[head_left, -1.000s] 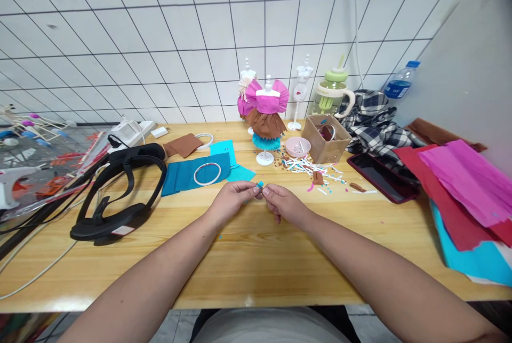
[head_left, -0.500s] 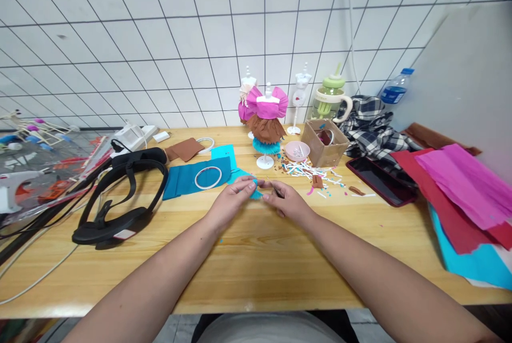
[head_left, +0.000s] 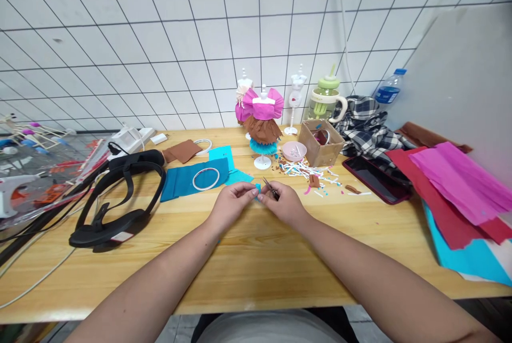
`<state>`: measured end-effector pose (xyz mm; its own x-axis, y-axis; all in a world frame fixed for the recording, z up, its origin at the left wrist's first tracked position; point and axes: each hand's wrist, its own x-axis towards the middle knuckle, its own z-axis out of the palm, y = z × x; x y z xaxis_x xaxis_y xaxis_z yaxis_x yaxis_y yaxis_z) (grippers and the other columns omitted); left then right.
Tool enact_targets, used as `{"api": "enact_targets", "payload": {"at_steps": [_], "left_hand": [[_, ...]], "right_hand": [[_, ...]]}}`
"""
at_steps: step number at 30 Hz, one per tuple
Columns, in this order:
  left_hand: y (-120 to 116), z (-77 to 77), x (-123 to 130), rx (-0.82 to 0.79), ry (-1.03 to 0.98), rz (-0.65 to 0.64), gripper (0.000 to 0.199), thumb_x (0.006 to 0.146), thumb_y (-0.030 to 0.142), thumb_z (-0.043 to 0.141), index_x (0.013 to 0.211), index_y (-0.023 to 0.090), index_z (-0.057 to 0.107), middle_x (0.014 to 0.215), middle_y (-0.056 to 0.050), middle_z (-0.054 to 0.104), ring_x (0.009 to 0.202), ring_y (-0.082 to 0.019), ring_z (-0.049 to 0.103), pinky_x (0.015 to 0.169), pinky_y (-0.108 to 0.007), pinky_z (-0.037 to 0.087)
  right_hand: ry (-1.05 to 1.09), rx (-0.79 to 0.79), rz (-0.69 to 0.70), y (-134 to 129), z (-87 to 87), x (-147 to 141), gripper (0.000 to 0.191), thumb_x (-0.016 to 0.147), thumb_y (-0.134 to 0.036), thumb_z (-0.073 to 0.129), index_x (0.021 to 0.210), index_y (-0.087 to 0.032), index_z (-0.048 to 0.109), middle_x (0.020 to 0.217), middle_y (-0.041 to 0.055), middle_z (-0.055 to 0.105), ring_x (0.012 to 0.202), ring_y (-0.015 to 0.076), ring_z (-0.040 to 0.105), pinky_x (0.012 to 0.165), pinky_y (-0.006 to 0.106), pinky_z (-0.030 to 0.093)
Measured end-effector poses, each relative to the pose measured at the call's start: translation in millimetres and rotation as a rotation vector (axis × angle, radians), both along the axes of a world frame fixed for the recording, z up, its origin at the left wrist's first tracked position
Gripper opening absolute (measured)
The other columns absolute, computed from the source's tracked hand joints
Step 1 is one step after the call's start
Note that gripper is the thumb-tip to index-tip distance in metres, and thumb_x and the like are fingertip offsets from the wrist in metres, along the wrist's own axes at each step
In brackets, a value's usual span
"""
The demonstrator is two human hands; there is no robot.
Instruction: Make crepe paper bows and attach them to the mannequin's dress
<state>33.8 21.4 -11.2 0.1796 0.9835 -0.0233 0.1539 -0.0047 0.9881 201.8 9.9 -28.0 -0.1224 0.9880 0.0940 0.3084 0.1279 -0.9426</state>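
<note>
My left hand (head_left: 236, 197) is closed, pinching a small piece of bright blue crepe paper (head_left: 258, 188) between thumb and fingers. Facing it, my right hand (head_left: 285, 200) is wrapped round small dark scissors (head_left: 272, 189), whose pointed end sticks out up and to the left. The right thumb tip is close to the lower edge of the blue paper. Just behind the hands stands a small white dress form (head_left: 263, 162) wearing a pink top, a brown ruffled skirt and a blue ruffle. Folded teal paper (head_left: 180, 180) with a white ring (head_left: 206, 178) on it lies left of my hands.
Paper scraps (head_left: 298, 168), a pink bowl (head_left: 294, 151) and a cardboard box (head_left: 320, 145) stand behind on the right. A phone (head_left: 376, 180) and coloured paper sheets (head_left: 456, 183) lie further right. A black headset (head_left: 116, 199) is at the left. Behind are a green-lidded jug (head_left: 325, 98) and a bare dress form (head_left: 296, 92).
My hands have drawn closer together, and the blue paper now looks smaller and gathered between the left fingers. More of the scissors shows. The whole view has shifted slightly.
</note>
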Motion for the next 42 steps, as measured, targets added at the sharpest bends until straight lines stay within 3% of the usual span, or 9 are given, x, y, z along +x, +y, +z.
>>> {"api": "enact_targets", "payload": {"at_steps": [4, 10, 14, 18, 23, 27, 31, 38, 42], "left_hand": [[-0.6, 3.1, 0.8, 0.020, 0.029, -0.002, 0.035, 0.064, 0.048, 0.077, 0.077, 0.016, 0.072, 0.080, -0.006, 0.073, 0.077, -0.020, 0.064, 0.077, -0.033, 0.049], [-0.3, 2.5, 1.3, 0.005, -0.003, 0.036, 0.033, 0.064, 0.046, 0.077, 0.077, 0.017, 0.071, 0.075, -0.003, 0.071, 0.073, -0.018, 0.061, 0.074, -0.030, 0.047], [0.7, 4.2, -0.6, -0.037, -0.038, 0.070, 0.033, 0.063, 0.045, 0.078, 0.078, 0.017, 0.069, 0.073, -0.002, 0.068, 0.071, -0.017, 0.060, 0.072, -0.029, 0.046], [-0.4, 5.8, 0.0, -0.023, -0.006, -0.027, 0.032, 0.066, 0.045, 0.076, 0.076, 0.016, 0.069, 0.073, -0.002, 0.067, 0.070, -0.016, 0.059, 0.070, -0.028, 0.045], [-1.1, 4.5, 1.6, -0.010, 0.002, -0.014, 0.034, 0.065, 0.047, 0.076, 0.078, 0.016, 0.069, 0.072, -0.002, 0.066, 0.069, -0.016, 0.057, 0.069, -0.028, 0.045], [-0.3, 3.6, 0.8, -0.021, -0.030, 0.034, 0.035, 0.062, 0.046, 0.079, 0.078, 0.017, 0.068, 0.071, -0.001, 0.065, 0.069, -0.016, 0.058, 0.068, -0.028, 0.046], [-0.3, 4.2, -0.5, -0.051, -0.045, -0.021, 0.040, 0.063, 0.049, 0.078, 0.084, 0.016, 0.068, 0.075, -0.003, 0.067, 0.072, -0.017, 0.061, 0.068, -0.029, 0.046], [-1.2, 6.0, 0.4, -0.033, 0.016, -0.019, 0.036, 0.065, 0.049, 0.076, 0.077, 0.015, 0.068, 0.070, -0.002, 0.065, 0.066, -0.015, 0.056, 0.065, -0.027, 0.042], [-0.1, 3.7, 1.5, -0.016, 0.001, 0.027, 0.034, 0.064, 0.046, 0.077, 0.077, 0.017, 0.068, 0.065, 0.001, 0.062, 0.063, -0.014, 0.054, 0.063, -0.026, 0.041]], "right_hand": [[0.045, 0.026, -0.053, -3.7, 5.3, -0.7, 0.033, 0.077, -0.043, 0.063, 0.102, -0.021, 0.061, 0.053, -0.0088, 0.033, 0.050, 0.0107, 0.035, 0.051, 0.024, 0.029], [0.195, -0.043, -0.110, 3.9, -1.3, 2.1, 0.024, 0.074, -0.042, 0.065, 0.080, -0.020, 0.057, 0.054, -0.0082, 0.035, 0.048, 0.0096, 0.034, 0.047, 0.024, 0.029], [0.302, -0.122, -0.059, 5.3, 0.2, 4.1, 0.028, 0.075, -0.045, 0.063, 0.086, -0.021, 0.054, 0.054, -0.0089, 0.037, 0.042, 0.0091, 0.035, 0.043, 0.024, 0.029], [0.252, -0.092, -0.004, 2.5, 6.5, 3.8, 0.034, 0.075, -0.042, 0.065, 0.100, -0.020, 0.060, 0.054, -0.0089, 0.036, 0.044, 0.0089, 0.033, 0.044, 0.024, 0.028], [0.246, -0.130, -0.048, 3.4, 4.4, 3.4, 0.025, 0.070, -0.040, 0.067, 0.082, -0.019, 0.060, 0.052, -0.0088, 0.035, 0.046, 0.0082, 0.031, 0.045, 0.023, 0.025], [0.243, -0.155, -0.018, 5.2, 0.3, 4.4, 0.024, 0.071, -0.040, 0.067, 0.082, -0.020, 0.060, 0.052, -0.0090, 0.035, 0.045, 0.0083, 0.032, 0.045, 0.023, 0.026], [0.225, -0.138, -0.003, 5.3, 0.3, 5.5, 0.025, 0.072, -0.041, 0.065, 0.085, -0.020, 0.063, 0.051, -0.0087, 0.036, 0.044, 0.0086, 0.033, 0.045, 0.024, 0.026], [0.248, -0.118, 0.010, 1.8, 7.1, 5.7, 0.032, 0.074, -0.043, 0.064, 0.094, -0.019, 0.062, 0.053, -0.0082, 0.037, 0.045, 0.0086, 0.033, 0.044, 0.023, 0.026], [0.205, -0.114, -0.048, 1.3, 6.3, 3.8, 0.026, 0.071, -0.042, 0.066, 0.081, -0.018, 0.061, 0.052, -0.0080, 0.037, 0.047, 0.0087, 0.033, 0.045, 0.023, 0.027]]}}
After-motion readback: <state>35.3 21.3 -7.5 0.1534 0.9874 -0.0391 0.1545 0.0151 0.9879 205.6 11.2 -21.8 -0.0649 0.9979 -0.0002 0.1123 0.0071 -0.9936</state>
